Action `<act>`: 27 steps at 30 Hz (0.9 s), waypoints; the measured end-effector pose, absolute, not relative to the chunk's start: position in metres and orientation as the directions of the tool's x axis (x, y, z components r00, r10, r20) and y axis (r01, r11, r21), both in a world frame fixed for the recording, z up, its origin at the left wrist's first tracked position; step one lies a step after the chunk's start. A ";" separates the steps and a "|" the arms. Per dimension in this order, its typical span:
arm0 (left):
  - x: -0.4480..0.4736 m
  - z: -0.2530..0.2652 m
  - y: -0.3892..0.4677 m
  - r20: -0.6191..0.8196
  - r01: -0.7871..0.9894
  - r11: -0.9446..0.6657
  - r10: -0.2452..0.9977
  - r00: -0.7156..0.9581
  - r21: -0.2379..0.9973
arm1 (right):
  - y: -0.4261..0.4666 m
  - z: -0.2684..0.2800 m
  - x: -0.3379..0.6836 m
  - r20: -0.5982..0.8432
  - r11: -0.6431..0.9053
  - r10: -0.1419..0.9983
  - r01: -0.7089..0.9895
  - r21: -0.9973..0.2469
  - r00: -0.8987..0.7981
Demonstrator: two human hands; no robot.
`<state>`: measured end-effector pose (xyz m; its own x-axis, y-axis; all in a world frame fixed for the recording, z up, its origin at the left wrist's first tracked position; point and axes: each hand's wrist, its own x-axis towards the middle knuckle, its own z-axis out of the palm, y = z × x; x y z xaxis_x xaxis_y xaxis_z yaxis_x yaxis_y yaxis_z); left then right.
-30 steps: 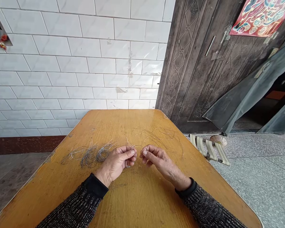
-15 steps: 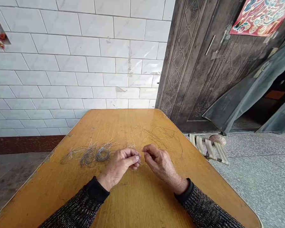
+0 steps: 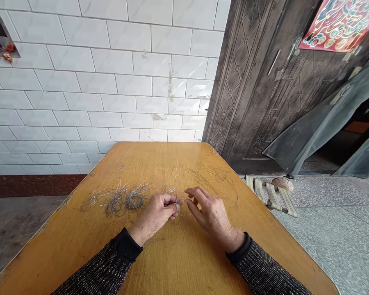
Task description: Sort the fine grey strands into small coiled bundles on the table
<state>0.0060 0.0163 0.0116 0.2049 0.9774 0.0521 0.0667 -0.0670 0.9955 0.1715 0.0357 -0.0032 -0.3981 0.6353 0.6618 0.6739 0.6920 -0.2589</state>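
My left hand (image 3: 160, 215) is closed in a pinch on a thin wire (image 3: 176, 176), whose free end sticks up past the fingertips. Just to the right is my right hand (image 3: 211, 213), its thumb and forefinger apart with nothing visible between them. A fine strand crosses the small gap between the two hands. Left of my left hand lie several coils of thin grey wire (image 3: 135, 199) with loose ends. Beyond my right hand, loose brownish wires (image 3: 213, 175) spread over the table. What the curled fingers of my left hand cover is hidden.
The wooden table (image 3: 172, 262) reaches to a white tiled wall (image 3: 119, 86). A dark carved door (image 3: 242, 94) and a grey curtain (image 3: 322, 119) stand at the right. On the floor beside the table sits a low strap-seated stool (image 3: 272, 194).
My right thumb and forefinger have parted from a pinch. My left hand keeps its grip on the wire. The view has shifted slightly.
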 end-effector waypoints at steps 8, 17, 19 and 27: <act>0.005 0.007 0.015 0.108 0.259 -0.192 0.945 0.307 0.947 | 0.030 0.013 0.177 0.626 0.789 0.275 0.544 0.287 -0.729; 0.007 0.007 0.015 0.007 0.089 -0.034 0.957 0.291 0.995 | 0.033 0.008 0.177 0.654 0.754 0.280 0.583 0.304 -0.703; 0.007 0.008 0.015 -0.013 0.033 0.004 0.956 0.293 0.999 | 0.035 0.007 0.177 0.658 0.752 0.293 0.592 0.290 -0.694; 0.005 0.006 0.015 -0.022 -0.058 0.041 0.955 0.296 0.997 | 0.038 0.004 0.176 0.706 0.759 0.297 0.608 0.233 -0.643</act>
